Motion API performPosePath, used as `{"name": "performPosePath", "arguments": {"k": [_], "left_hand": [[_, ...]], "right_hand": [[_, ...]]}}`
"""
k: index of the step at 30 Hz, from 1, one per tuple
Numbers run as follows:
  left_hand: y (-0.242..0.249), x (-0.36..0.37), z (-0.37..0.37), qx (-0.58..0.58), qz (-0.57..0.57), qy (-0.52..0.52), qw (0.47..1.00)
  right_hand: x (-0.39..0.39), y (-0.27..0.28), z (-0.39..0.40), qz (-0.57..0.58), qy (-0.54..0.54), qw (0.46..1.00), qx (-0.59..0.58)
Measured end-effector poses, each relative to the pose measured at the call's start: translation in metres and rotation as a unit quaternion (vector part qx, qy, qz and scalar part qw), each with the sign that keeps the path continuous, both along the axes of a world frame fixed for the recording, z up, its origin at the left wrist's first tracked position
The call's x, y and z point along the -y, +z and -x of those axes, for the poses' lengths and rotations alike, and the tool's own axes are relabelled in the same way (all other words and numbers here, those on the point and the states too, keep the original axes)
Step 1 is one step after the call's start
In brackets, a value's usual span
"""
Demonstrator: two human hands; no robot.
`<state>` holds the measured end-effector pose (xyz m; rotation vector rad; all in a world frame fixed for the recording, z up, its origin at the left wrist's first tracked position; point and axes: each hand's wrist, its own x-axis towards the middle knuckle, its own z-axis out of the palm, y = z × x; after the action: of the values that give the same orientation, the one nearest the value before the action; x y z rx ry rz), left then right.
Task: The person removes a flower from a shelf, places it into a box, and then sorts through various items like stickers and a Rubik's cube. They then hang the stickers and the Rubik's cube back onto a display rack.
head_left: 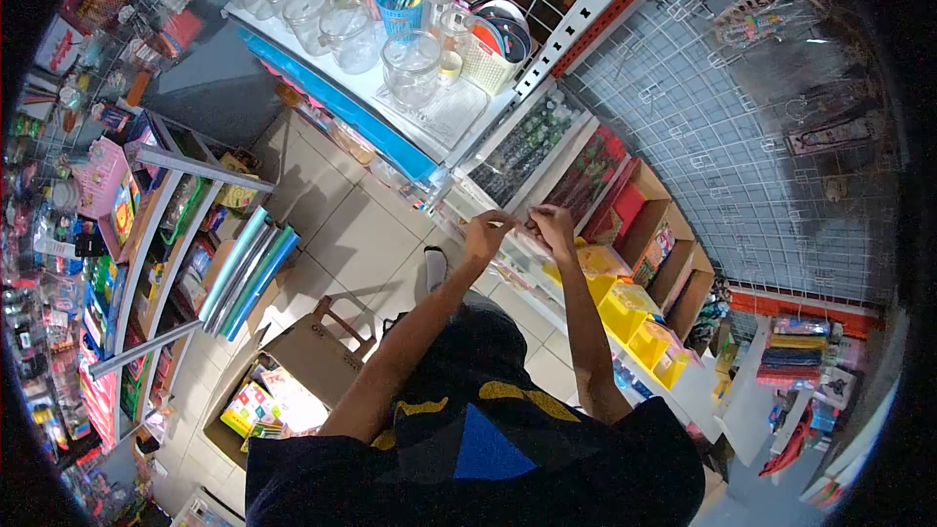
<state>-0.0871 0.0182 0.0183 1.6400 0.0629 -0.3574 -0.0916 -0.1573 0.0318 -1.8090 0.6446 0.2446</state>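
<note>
Both hands are raised close together near the middle of the view, over the edge of the shelf. My left hand (pixel 490 234) has its fingers bent and pinched together. Just to its right, my right hand (pixel 551 227) also has curled fingers, with thumb and fingertips meeting. Whatever lies between the fingertips is too small to make out. Behind the hands are a clear-covered bin with dark and green items (pixel 524 148) and one with red items (pixel 597 171). Yellow bins (pixel 625 309) stand below my right hand.
Clear jars (pixel 411 68) and a blue basket (pixel 399 6) stand on the white shelf top. A wire grid wall (pixel 712 137) rises at right. An open cardboard box (pixel 322 361) sits on the floor. Rolls (pixel 249 273) lean by the left shelves.
</note>
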Motion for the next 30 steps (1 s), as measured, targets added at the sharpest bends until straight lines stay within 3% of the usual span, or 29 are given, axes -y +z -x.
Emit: {"name": "performPosePath", "arguments": {"k": [7, 10, 13, 16, 19, 22, 25, 26, 30], "left_hand": [[0.022, 0.004, -0.001, -0.016, -0.036, 0.053, 0.998], [0.036, 0.001, -0.008, -0.105, -0.061, 0.015, 0.993], [-0.022, 0.011, -0.002, 0.013, 0.031, 0.038, 0.999], [-0.019, 0.009, 0.0, 0.01, -0.003, 0.033, 0.999], [-0.02, 0.009, 0.001, 0.038, 0.032, 0.04, 0.998], [-0.015, 0.008, 0.001, 0.045, -0.031, 0.029, 0.998], [-0.004, 0.004, 0.002, 0.064, -0.013, 0.037, 0.997], [0.0, 0.003, 0.001, 0.055, -0.016, 0.035, 0.998], [0.0, -0.001, 0.001, 0.047, -0.009, 0.03, 0.998]], "right_hand": [[-0.005, 0.022, -0.004, 0.155, 0.071, 0.985, -0.003], [-0.005, 0.017, -0.003, 0.213, 0.084, 0.972, 0.047], [-0.01, 0.028, -0.002, 0.27, 0.098, 0.956, 0.054], [-0.009, 0.026, 0.0, 0.287, 0.089, 0.952, 0.05], [-0.014, 0.034, -0.005, 0.276, 0.053, 0.956, 0.084], [-0.018, 0.0, -0.015, 0.1, -0.014, 0.981, 0.168], [-0.034, -0.002, -0.031, 0.182, -0.027, 0.98, 0.082], [-0.035, 0.017, -0.03, 0.106, -0.017, 0.993, 0.04], [-0.048, 0.032, -0.038, 0.007, -0.073, 0.997, 0.012]]}}
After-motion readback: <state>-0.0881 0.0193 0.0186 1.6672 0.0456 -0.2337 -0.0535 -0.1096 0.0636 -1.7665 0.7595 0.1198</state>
